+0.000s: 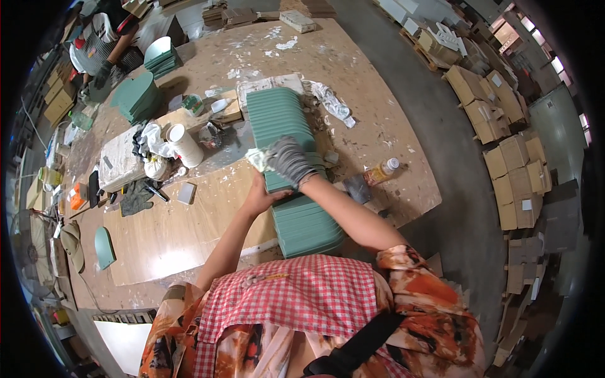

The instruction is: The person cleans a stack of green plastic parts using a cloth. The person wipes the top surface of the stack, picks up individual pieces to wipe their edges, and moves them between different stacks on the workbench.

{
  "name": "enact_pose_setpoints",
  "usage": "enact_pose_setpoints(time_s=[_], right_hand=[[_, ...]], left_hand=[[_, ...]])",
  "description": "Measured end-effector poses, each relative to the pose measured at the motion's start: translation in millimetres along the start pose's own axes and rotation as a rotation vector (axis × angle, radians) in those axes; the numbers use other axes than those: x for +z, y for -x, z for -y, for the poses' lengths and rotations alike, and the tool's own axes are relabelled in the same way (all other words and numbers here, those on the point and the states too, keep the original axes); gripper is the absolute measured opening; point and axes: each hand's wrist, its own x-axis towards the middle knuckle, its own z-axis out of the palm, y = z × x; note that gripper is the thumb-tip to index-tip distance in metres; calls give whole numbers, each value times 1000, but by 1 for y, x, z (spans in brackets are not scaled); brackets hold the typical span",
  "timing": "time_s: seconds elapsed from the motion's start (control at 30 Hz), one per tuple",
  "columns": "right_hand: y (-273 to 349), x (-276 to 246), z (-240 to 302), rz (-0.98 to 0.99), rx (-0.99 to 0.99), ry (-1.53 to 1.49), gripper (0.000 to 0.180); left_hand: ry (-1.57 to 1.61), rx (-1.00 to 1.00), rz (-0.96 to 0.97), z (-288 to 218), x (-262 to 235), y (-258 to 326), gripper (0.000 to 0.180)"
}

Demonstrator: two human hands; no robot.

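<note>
My bare left hand (258,195) grips the near side of a green panel (277,181), its thumb up along the edge. On my right hand (291,162) is a grey striped glove, and its fingers are closed round a crumpled white cloth (258,159). The cloth touches the far left part of the panel. Just beyond my hands stands a row of green panels (277,116) packed side by side. Nearer to me, below my wrists, lies another row of green panels (305,230). My right forearm passes over the right part of this nearer row.
A bottle (381,171) with a white cap lies right of my right forearm. To the left are a white cup (183,145), a dark glove (135,198) and a single green panel (104,247). Another person (107,50) works at the far left, near stacked green pieces (137,96).
</note>
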Motion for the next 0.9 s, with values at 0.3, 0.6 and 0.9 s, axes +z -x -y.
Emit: enact_pose_setpoints(time_s=[0.3, 0.6, 0.9], right_hand=[[11, -6, -91, -231, 29, -65, 38], [48, 7, -12, -286, -308, -391, 32], [84, 13, -6, -188, -201, -100, 53]], left_hand=[[205, -46, -36, 10, 4, -4, 92], [-46, 41, -2, 5, -6, -6, 102], [42, 39, -22, 1, 0, 0, 89]])
